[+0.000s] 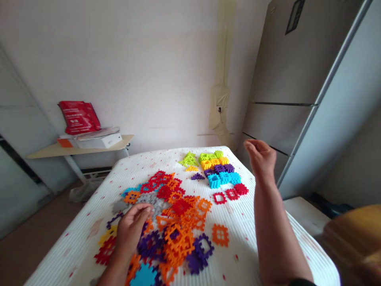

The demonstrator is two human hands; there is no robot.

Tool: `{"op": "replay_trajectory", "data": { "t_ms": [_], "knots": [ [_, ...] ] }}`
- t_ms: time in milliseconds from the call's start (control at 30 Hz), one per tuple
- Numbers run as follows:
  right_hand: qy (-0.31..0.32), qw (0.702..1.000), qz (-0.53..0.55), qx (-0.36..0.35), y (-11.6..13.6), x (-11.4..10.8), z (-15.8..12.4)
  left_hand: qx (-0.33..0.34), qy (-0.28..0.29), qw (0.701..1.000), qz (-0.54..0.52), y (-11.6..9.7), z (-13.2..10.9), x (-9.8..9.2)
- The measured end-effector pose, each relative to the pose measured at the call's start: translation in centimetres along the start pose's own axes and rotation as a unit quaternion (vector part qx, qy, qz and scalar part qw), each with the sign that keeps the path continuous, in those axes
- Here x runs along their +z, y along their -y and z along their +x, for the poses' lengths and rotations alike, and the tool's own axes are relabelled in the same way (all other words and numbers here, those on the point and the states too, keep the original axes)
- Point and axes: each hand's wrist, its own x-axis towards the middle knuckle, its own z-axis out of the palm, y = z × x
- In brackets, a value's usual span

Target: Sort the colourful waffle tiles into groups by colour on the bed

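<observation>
My left hand (133, 221) hovers over the left side of a loose pile of plastic building pieces, thumb and fingertips drawn together. Beside its fingertips lie grey pieces (145, 199); whether it pinches anything cannot be made out. My right hand (262, 157) is raised beyond the right edge of the table, fingers curled closed, and whatever may be inside is hidden. Around the left hand are orange pieces (178, 238), purple pieces (150, 243), a dark red piece (104, 251) and a blue piece (144, 275). A single orange windowed square (220, 234) lies right of the pile.
Sorted rows stand at the table's far right: lime squares (208, 156), yellow squares (214, 162), purple squares (219, 169), blue squares (224, 178) and red squares (231, 194). Lime triangles (189, 159) lie beside them. A fridge (279, 87) rises at right; a side table (47, 151) stands left.
</observation>
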Motion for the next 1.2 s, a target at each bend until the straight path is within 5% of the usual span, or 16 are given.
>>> {"op": "replay_trajectory", "data": {
  "t_ms": [267,500,800,1033,1200],
  "knots": [
    [-0.062,0.990,0.127,-0.013,4.0,-0.3,-1.5,0.103,-0.194,0.959,0.180,-0.6,1.3,-5.3],
    [-0.006,0.994,0.105,0.041,4.4,-0.7,-1.9,0.059,-0.230,0.917,0.320,1.1,2.6,-8.5],
    [0.125,0.990,0.047,0.051,3.5,0.3,-2.3,0.046,-0.132,0.860,0.491,0.4,3.4,-7.6],
    [0.196,0.980,0.033,0.035,3.6,1.4,-2.7,0.039,-0.006,0.808,0.588,-2.7,7.6,-5.3],
    [0.195,0.980,0.029,0.032,3.6,1.1,-2.5,-0.006,0.057,0.769,0.636,-2.6,10.1,-4.3]
  ]
}}
